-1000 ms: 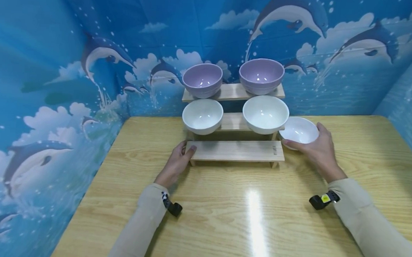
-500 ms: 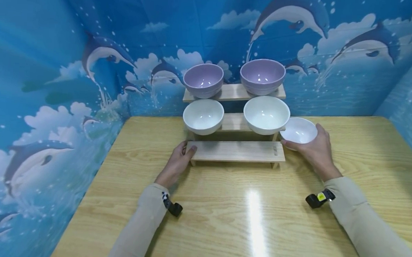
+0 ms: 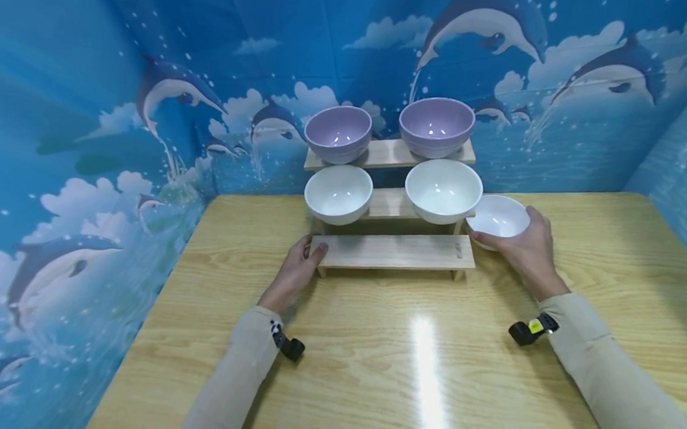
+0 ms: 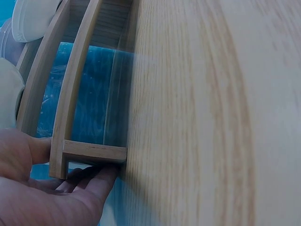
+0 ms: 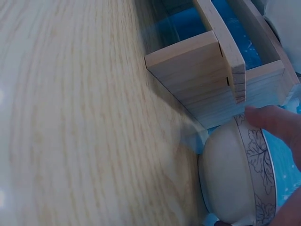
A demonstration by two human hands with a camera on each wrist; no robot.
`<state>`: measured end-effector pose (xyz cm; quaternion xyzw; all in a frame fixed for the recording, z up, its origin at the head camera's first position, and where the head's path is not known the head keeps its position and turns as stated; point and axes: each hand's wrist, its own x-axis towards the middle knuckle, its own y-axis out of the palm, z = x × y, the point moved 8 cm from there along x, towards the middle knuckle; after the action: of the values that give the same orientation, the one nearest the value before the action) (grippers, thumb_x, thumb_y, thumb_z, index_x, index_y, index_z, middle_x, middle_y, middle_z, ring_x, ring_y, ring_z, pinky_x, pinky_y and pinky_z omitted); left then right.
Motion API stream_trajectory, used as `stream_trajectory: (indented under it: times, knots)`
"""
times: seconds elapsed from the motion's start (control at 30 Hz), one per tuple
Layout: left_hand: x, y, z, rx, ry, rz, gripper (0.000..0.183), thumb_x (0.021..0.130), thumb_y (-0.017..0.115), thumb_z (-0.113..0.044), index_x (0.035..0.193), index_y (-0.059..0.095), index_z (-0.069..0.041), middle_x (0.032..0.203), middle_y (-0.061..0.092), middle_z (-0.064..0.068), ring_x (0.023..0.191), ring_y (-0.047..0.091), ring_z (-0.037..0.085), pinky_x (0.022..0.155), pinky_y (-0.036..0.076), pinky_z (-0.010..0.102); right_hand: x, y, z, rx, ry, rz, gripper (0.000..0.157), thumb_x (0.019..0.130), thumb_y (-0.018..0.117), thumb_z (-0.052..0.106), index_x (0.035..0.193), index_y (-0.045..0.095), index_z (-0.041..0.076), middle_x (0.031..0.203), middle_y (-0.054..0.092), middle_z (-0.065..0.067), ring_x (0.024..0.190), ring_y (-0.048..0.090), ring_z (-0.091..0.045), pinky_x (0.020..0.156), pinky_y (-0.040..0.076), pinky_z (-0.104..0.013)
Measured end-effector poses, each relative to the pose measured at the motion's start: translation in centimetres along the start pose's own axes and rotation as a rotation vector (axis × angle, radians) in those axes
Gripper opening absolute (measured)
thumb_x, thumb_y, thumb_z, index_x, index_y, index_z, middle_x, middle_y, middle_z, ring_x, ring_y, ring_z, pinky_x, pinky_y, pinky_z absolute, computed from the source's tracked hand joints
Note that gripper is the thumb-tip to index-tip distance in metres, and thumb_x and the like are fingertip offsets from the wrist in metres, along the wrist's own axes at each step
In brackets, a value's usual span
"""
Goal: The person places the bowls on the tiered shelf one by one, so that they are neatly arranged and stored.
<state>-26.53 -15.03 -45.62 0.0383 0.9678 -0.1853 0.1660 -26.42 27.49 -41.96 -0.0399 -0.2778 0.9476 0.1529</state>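
Note:
My left hand [image 3: 292, 271] grips the left end of the lowest step of a tiered wooden stand [image 3: 394, 252]. In the left wrist view, the thumb and fingers [image 4: 96, 188] lie around the step's end leg. To the right of the stand, my right hand [image 3: 531, 251] holds a white bowl [image 3: 497, 216] by its rim. The right wrist view shows this bowl upright on the table, a grey leaf band [image 5: 259, 160] below its rim. The thumb touches the rim near the stand; the other fingers are mostly hidden.
Two white bowls [image 3: 339, 195] sit on the middle step, and two purple bowls [image 3: 338, 135] on the top one. Behind the wood-grain table [image 3: 347, 370] hangs a blue dolphin-print cloth [image 3: 306, 37]. Each wrist carries a small black camera [image 3: 288, 346].
My right wrist and forearm have shifted slightly left, while the hand stays at the white bowl. The left hand, stand and other bowls look unchanged.

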Motion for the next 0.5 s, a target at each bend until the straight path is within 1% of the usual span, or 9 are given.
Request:
stream_trajectory:
  times: [0.13,0.3,0.5]
  knots:
    - [0.0,0.1,0.0,0.001,0.006,0.004,0.074,0.106,0.048,-0.045,0.163,0.015,-0.012,0.16,0.035,0.015,0.147,0.035,0.029,0.12,0.031,0.048,0.0,-0.1,-0.2,-0.001,0.015,-0.004,0.122,0.073,0.093,0.036,0.158,0.015,-0.007,0.153,0.028,-0.033,0.134,0.038,-0.05,0.11,0.039,-0.062]
    - [-0.1,0.0,0.0,0.006,-0.001,0.001,0.074,0.106,0.048,-0.047,0.163,0.015,-0.013,0.159,0.037,0.015,0.146,0.036,0.029,0.12,0.031,0.048,-0.2,-0.5,-0.2,0.001,0.024,-0.013,0.119,0.077,0.089,0.04,0.158,0.015,-0.006,0.155,0.028,-0.033,0.135,0.038,-0.05,0.109,0.04,-0.063]
    - [-0.1,0.0,0.0,-0.002,-0.007,0.003,0.074,0.106,0.049,-0.046,0.163,0.015,-0.014,0.162,0.032,0.015,0.148,0.033,0.029,0.12,0.031,0.048,-0.5,-1.3,-0.2,0.015,0.033,-0.017,0.121,0.079,0.086,0.046,0.16,0.011,-0.003,0.157,0.025,-0.031,0.136,0.037,-0.049,0.109,0.04,-0.063]
